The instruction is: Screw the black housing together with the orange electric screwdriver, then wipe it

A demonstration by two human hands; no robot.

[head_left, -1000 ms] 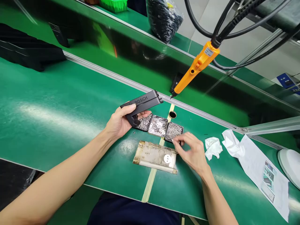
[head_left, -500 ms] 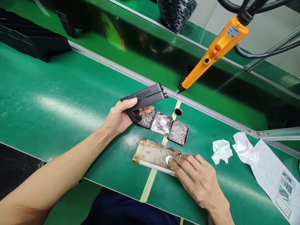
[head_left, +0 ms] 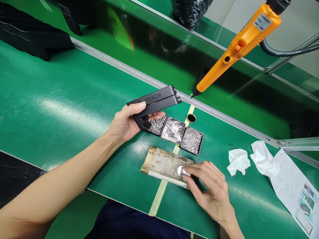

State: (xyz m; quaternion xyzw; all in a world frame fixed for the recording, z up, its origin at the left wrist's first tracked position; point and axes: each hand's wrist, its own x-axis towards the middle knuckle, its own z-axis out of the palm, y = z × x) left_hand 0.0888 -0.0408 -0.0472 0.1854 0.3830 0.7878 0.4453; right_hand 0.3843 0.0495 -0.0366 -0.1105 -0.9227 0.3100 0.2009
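My left hand is closed around a black plastic housing marked BOSCH, with its thumb on top and fingers beneath. The housing is held tilted, its pegged end up to the right, above the parts trays. A stained, tape-covered pad lies in front of me, with a round white disc on it. At the disc, my right hand pinches with thumb and index finger. Something small and pale shows between those fingertips, but its kind is not clear. A small dark piece is visible on the disc.
Small trays of metal parts, including a tray of washers, stand behind the pad. A black-centred ring sits beyond them. An orange electric screwdriver hangs at upper right. White cloths and a printed sheet lie at right.
My right hand has turned and its thumb and index finger have come apart slightly, uncovering more of the disc. The left hand still holds the housing. The whole view has shifted a little.
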